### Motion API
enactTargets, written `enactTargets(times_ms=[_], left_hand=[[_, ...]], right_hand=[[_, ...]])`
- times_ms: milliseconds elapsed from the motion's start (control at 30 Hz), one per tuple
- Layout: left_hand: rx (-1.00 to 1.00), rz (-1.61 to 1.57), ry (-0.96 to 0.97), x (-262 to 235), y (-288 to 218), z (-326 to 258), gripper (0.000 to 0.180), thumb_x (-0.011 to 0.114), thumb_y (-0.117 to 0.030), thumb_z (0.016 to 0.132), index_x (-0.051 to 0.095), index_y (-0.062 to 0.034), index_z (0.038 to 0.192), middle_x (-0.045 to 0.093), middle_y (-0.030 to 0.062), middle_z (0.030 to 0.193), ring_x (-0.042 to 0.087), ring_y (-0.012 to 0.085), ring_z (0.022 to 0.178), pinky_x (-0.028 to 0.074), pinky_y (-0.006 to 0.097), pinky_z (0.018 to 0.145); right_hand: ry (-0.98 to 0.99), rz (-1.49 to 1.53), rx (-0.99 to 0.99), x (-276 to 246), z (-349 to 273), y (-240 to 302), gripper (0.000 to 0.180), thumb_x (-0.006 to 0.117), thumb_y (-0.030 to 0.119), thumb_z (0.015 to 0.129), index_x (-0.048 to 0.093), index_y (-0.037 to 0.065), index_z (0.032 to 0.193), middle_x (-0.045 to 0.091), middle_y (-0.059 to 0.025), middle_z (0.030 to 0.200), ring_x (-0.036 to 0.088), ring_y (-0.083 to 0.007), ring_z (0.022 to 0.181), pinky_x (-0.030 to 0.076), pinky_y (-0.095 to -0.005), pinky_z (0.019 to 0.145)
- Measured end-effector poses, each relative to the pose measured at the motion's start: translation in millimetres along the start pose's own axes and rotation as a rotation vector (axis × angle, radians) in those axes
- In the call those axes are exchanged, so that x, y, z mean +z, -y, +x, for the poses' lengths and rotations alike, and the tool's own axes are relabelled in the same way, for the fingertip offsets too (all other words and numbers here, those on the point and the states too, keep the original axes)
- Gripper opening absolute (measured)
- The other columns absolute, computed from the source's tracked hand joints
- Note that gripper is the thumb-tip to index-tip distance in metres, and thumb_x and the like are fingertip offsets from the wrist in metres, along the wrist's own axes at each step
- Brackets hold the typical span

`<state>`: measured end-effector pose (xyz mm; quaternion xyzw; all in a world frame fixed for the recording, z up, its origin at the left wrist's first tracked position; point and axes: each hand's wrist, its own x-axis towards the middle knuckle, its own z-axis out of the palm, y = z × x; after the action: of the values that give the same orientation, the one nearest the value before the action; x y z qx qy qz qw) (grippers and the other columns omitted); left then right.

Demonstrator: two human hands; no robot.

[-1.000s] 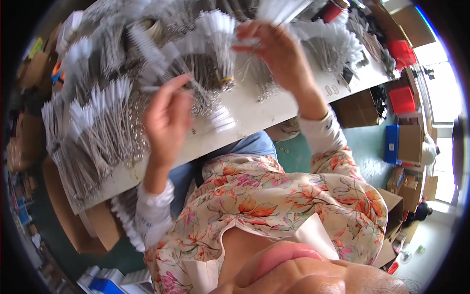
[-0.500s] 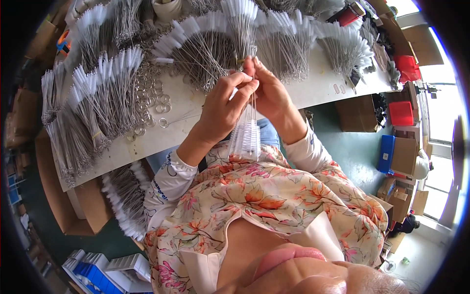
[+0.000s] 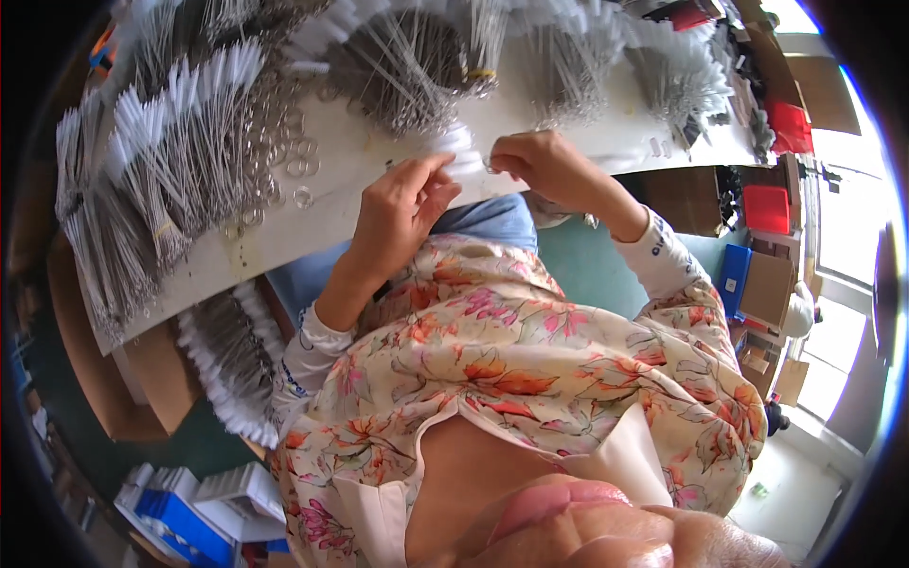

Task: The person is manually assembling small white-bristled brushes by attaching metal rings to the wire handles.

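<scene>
My left hand (image 3: 402,213) and my right hand (image 3: 540,163) meet at the near edge of a white table (image 3: 331,204). Between them they pinch a small bundle of white-bristled wire brushes (image 3: 461,151); the fingers of both hands are closed on it. Just behind the hands lies a fan of the same brushes (image 3: 417,66) bound with a band. Loose metal rings (image 3: 289,161) are scattered on the table to the left of my left hand.
Large heaps of wire brushes (image 3: 151,189) cover the left and far side of the table. More brushes fill a cardboard box (image 3: 222,355) under the table. Red bins (image 3: 767,204) and cardboard boxes (image 3: 765,289) stand at the right; blue and white boxes (image 3: 189,506) lie on the floor.
Both hands came down from the far brush piles to the table's near edge and closed together on a small brush bundle. The view has tilted downward.
</scene>
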<state>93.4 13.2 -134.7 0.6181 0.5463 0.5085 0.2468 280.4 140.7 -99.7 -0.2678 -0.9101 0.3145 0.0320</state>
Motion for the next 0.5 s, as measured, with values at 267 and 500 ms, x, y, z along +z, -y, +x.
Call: enactTargets(times_ms=[267,500], left_hand=[[0.263,0.081,-0.099,-12,-3,-9,0.021,0.07,-0.007,0.073,0.057,-0.0049,0.089,0.06,0.0058,0.079,0.06,0.019,0.066,0.047,0.029,0.056],[0.406,0.322,-0.178,-26,1,-31,0.023,0.069,-0.018,0.076,0.057,-0.0059,0.091,0.059,0.0035,0.077,0.055,0.0179,0.063,0.046,0.029,0.054]], right_hand=[[0.49,0.927,0.249,4,17,47,0.022,0.053,0.021,0.09,0.06,0.001,0.085,0.056,0.0003,0.068,0.048,-0.005,0.056,0.039,-0.0192,0.051],[0.485,0.713,0.467,-16,-9,31,0.02,0.057,0.019,0.086,0.06,0.0,0.081,0.055,-0.0007,0.064,0.05,-0.0058,0.055,0.04,-0.0192,0.047]])
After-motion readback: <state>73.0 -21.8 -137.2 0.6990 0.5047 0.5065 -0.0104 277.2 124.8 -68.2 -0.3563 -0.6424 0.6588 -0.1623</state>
